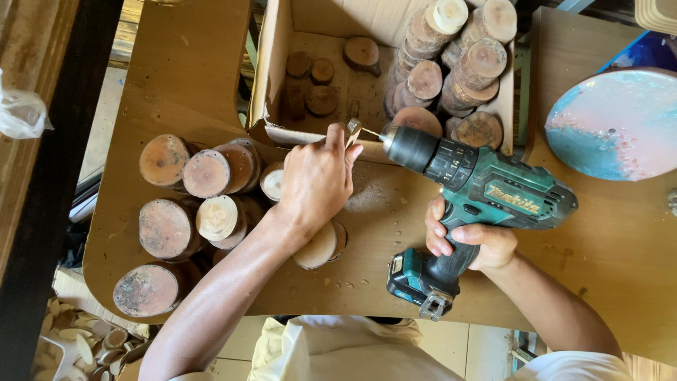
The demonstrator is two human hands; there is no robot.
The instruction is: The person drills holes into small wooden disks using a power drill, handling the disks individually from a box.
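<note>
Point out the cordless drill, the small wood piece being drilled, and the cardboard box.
cordless drill [486, 189], head view, teal body.
small wood piece [352, 130], head view, top end.
cardboard box [273, 63], head view, left wall.

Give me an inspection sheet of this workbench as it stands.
Surface: wooden bench, sawdust under the drilling spot.
Job's things: teal cordless drill, bit against a small wood piece at the box's edge.
Clutter: wood slices stacked at the left; more slices piled in a cardboard box; one slice under the left forearm; a round blue and pink slab at the right.
Grips: left hand pinches the small piece; right hand is wrapped round the drill's handle.
Cables: nothing seen.
Surroundings: plastic bag at far left; wood offcuts on the floor below.
</note>
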